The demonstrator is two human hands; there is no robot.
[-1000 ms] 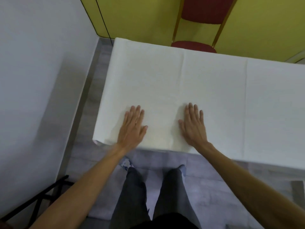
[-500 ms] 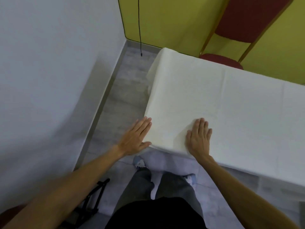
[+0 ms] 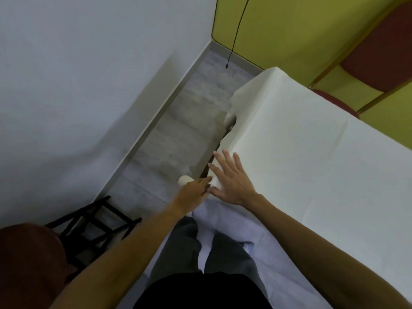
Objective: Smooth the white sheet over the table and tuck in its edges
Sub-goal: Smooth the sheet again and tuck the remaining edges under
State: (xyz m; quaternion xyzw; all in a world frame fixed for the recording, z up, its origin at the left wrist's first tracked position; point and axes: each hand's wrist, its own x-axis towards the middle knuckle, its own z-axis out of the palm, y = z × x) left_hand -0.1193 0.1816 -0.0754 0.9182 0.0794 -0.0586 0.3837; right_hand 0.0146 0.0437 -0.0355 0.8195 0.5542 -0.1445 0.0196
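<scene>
The white sheet (image 3: 312, 163) covers the table, which runs from its near-left corner away to the right. My right hand (image 3: 231, 181) lies flat on that corner with its fingers spread, pressing the sheet down at the left edge. My left hand (image 3: 192, 195) is just below and left of it, off the table top, with its fingers closed on the sheet's hanging corner. A small bunched fold of sheet (image 3: 185, 180) sticks out beyond its knuckles. At the far-left corner the sheet hangs loose and rumpled (image 3: 231, 114).
A white wall (image 3: 78, 85) stands close on the left, with a narrow strip of grey floor (image 3: 178, 134) between it and the table. A red chair (image 3: 374, 52) stands behind the table at the yellow wall, where a black cable (image 3: 234, 41) hangs. A black-framed red stool (image 3: 93, 226) is at lower left.
My left hand slid off the table top and over the left edge, then closed on the sheet's corner. My right hand moved left to the corner. My view turned left.
</scene>
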